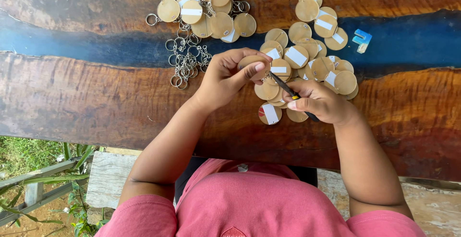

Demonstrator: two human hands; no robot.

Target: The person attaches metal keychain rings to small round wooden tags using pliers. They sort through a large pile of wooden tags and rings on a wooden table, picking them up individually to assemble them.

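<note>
Head view: right hand (321, 103) tool (283, 85) points up-left at disc (250, 62).

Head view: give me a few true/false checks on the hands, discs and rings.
1. The left hand holds a round wooden disc. True.
2. The right hand is empty. False: it grips a dark slim tool pointed at the held disc.
3. Loose metal key rings lie left of the left hand. True.
4. The table is plain white. False: it is brown wood with a blue band.
5. A small blue piece lies right of the disc pile. True.
</note>
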